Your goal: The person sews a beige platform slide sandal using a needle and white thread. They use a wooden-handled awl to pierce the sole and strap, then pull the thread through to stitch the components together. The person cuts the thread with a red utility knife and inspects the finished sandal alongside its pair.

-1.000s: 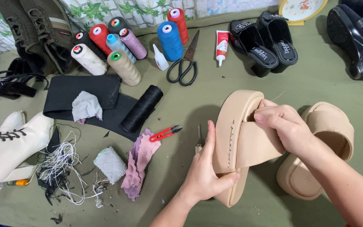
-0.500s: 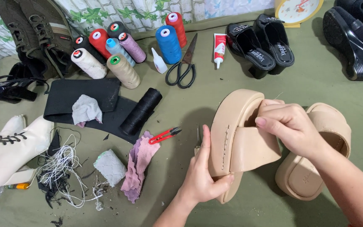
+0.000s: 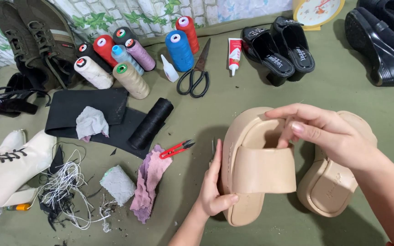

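The beige platform slide stands on edge above the green counter, left hand curled shut on its stiff, apparently light sole, right hand pinching the pliable strap's upper edge; judged best gripped by the sole.

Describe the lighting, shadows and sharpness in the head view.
Head view: even, soft light with no harsh glare; the beige sandal casts a soft shadow leftward on the green cloth; left hand and right hand are sharp, without motion blur; edges bend slightly, wide-lens style.
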